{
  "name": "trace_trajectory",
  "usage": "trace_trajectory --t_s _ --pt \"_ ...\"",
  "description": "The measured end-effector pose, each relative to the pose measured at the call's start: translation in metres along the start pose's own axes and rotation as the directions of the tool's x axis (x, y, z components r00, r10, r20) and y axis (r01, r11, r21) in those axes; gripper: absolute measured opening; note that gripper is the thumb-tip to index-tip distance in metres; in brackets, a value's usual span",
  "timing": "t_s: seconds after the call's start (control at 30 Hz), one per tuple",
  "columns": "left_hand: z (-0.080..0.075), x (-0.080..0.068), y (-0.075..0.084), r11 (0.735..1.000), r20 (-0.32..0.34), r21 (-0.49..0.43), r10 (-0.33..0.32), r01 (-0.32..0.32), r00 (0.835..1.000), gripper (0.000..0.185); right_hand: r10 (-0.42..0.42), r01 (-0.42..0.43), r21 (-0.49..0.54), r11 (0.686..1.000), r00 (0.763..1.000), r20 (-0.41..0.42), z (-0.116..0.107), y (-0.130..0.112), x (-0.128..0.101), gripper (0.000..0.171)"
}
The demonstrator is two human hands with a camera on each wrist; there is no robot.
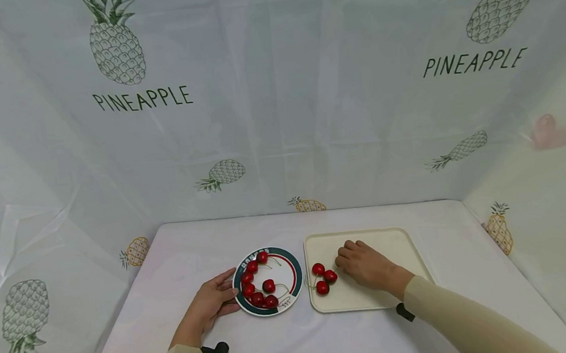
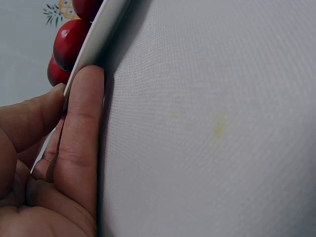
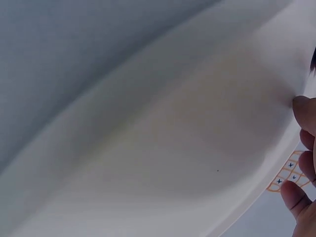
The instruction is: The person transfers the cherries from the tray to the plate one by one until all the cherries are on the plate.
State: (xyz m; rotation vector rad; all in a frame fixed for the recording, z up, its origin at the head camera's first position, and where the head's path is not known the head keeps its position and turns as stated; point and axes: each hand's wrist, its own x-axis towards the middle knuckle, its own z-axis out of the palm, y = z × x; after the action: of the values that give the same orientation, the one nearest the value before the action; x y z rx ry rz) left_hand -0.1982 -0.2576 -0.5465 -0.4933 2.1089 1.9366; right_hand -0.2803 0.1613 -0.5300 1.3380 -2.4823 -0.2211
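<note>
Three cherries (image 1: 323,278) on tray (image 1: 415,254), about seven left on plate (image 1: 295,267). Left hand (image 1: 209,308) pinching plate rim; right hand (image 1: 367,264) on tray, fingers curled, seemingly empty. Roughly a third moved.

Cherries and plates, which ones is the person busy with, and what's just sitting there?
In use: red cherries on round green-rimmed plate; three red cherries on cream rectangular tray; left hand; right hand.
Lying about: white tablecloth; pineapple-print backdrop.
</note>
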Motion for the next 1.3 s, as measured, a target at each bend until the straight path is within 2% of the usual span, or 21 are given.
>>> trace_trajectory --t_s 0.53,0.9,1.13,1.3 --pt "0.000 0.000 0.000 1.000 -0.003 0.011 -0.001 0.001 1.000 0.065 0.078 -0.079 0.080 0.994 0.997 0.012 0.001 -0.005 -0.011 0.013" --pt "0.003 0.000 0.001 1.000 -0.003 0.006 0.001 -0.001 1.000 0.063 0.082 -0.082 0.035 0.996 0.997 0.001 0.006 -0.007 -0.008 0.011" --pt "0.002 -0.001 0.001 1.000 -0.008 0.016 -0.008 0.008 1.000 0.063 0.048 -0.045 0.038 0.998 0.996 -0.077 0.006 -0.004 -0.010 0.013" --pt "0.000 0.000 0.001 1.000 -0.008 0.020 -0.012 0.012 1.000 0.064 0.072 -0.066 0.058 0.996 0.991 -0.109 -0.002 0.000 -0.010 0.015"
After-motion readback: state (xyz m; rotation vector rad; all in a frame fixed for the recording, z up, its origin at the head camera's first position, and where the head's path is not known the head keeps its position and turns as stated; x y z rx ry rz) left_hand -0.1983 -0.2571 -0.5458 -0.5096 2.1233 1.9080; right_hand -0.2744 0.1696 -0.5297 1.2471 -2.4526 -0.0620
